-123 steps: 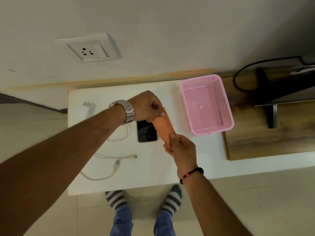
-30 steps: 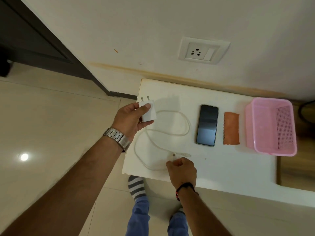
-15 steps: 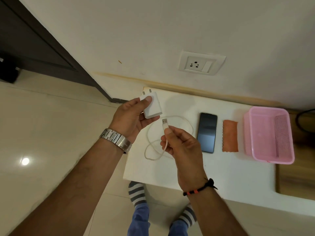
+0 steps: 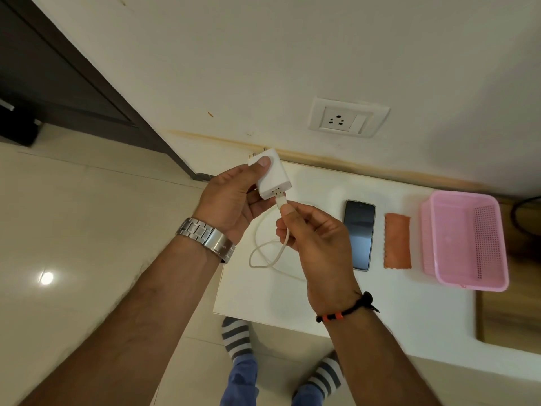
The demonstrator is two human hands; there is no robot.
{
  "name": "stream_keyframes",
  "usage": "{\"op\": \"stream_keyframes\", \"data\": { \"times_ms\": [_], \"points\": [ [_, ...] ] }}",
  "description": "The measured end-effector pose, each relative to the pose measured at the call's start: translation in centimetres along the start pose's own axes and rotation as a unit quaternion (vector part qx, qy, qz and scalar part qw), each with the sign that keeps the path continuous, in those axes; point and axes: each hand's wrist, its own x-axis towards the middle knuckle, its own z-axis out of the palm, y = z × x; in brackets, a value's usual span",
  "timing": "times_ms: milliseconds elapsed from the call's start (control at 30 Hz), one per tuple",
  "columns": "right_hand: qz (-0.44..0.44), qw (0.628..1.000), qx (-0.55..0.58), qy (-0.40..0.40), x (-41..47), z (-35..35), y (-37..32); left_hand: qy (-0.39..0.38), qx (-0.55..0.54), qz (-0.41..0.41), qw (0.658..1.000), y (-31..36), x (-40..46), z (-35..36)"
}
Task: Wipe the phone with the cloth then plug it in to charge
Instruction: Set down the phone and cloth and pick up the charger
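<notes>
I am standing at one white worktop (image 4: 395, 312) that is sitting against a cream wall (image 4: 263, 54), with pale floor tiles (image 4: 87, 230) stretching off to my left and a dark door (image 4: 44, 68) showing in the far corner. One wall socket (image 4: 348, 118) is sitting in the wall just above the worktop's back edge. To the right, one wooden surface (image 4: 509, 303) is adjoining the worktop.

One pink basket (image 4: 433, 230) is resting at the right end of the worktop. Just left of it, one orange cloth (image 4: 397, 241) is lying flat, and beside that, apart from it, one phone (image 4: 358, 234) is lying with its dark screen facing up.

My two hands are working above the worktop's left end. My left hand (image 4: 231, 200), one metal watch (image 4: 206, 238) on its wrist, is curling its grip round one white charger adapter (image 4: 270, 172), thumb pressing on top, the prongs pointing toward the wall. My right hand (image 4: 316, 241), one black bead bracelet (image 4: 348, 310) on its wrist, is pinching the plug of one white cable (image 4: 263, 253) in its grip, and the plug's tip is meeting the adapter's port. The rest of the cable is looping down onto the worktop.

My two striped socks (image 4: 237, 338) are showing below the worktop's edge.
</notes>
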Motion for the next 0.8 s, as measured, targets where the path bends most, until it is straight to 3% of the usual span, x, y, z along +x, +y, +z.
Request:
{"op": "stream_keyframes", "data": {
  "times_ms": [633,800],
  "points": [
    [-0.003,1.000,-0.015,0.007,2.5,-0.3,-0.4,-0.010,0.009,0.020,1.000,-0.7,0.8,0.6],
    [0.034,0.998,-0.040,-0.043,2.5,-1.5,-0.5,-0.009,0.055,0.002,0.998,-0.6,0.8,0.2]
  ]
}}
